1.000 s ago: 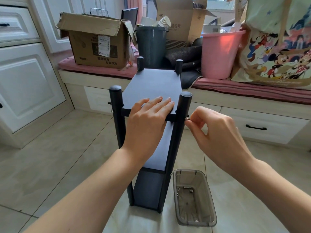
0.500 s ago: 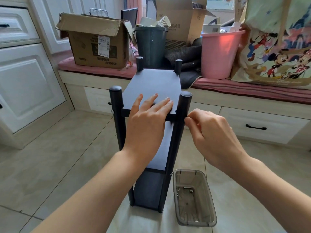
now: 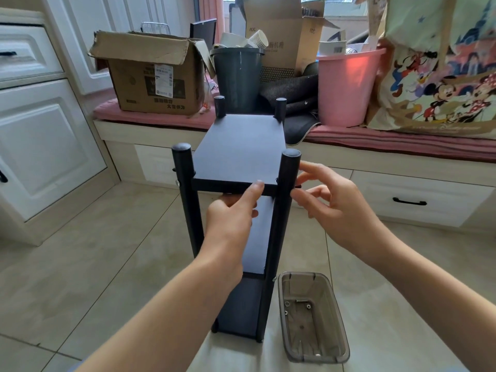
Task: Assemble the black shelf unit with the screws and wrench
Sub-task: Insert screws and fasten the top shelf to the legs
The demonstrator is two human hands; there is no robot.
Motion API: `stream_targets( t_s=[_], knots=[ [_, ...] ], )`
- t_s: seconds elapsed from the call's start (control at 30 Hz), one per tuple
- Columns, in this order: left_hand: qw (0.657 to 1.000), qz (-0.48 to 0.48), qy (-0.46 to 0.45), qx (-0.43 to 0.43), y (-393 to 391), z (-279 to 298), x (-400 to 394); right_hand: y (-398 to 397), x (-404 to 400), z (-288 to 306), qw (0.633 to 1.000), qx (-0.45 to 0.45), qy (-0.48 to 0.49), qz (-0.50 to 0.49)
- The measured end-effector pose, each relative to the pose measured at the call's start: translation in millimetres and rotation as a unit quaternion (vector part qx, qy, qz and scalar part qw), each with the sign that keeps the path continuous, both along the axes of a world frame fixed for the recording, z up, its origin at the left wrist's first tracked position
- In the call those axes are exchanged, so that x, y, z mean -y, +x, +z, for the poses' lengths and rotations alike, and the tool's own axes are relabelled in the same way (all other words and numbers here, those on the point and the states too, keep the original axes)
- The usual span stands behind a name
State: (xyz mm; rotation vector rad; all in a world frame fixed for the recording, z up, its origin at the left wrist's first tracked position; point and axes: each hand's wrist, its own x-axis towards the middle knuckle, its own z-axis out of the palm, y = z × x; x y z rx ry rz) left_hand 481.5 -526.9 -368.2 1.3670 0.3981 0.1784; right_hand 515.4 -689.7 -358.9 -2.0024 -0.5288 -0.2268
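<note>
We're seeing the black shelf unit [image 3: 241, 154] standing upright on the tiled floor: four round black posts, flat black boards stacked between them. Top board is sitting just below the post tops. A silver screw [image 3: 177, 183] is showing on the near-left post at top-board level, another [image 3: 274, 278] on the near-right post lower down.

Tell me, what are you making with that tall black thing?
A person is putting together a tall black shelf unit standing on the tiled floor. The left hand grips the front edge of the top shelf, thumb on top. The right hand is at the front right black round post, fingers loosely spread. A clear grey plastic tray holding small screws sits beside the base.
</note>
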Motion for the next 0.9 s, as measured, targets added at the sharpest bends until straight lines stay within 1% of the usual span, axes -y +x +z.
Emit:
stream_targets(
  t_s=[0.1,0.2,0.33,0.53,0.73,0.9],
  knots=[
    [0.997,-0.049,-0.065,0.009,4,-1,7,0,-1,2,0.997,-0.038,0.055,0.039],
    [0.989,-0.098,-0.106,0.018,7,-3,17,2,-1,3,0.992,-0.076,0.079,0.059],
    [0.986,-0.078,-0.145,0.016,5,-1,24,4,0,5,0.989,-0.095,0.087,0.072],
    [0.978,-0.058,-0.198,0.03,1,6,28,4,-1,6,0.985,-0.097,0.098,0.099],
    [0.975,-0.061,-0.209,0.05,1,7,28,5,-2,7,0.985,-0.061,0.127,0.104],
    [0.973,-0.067,-0.215,0.058,0,7,28,7,-2,3,0.982,-0.052,0.155,0.095]
  ],
)
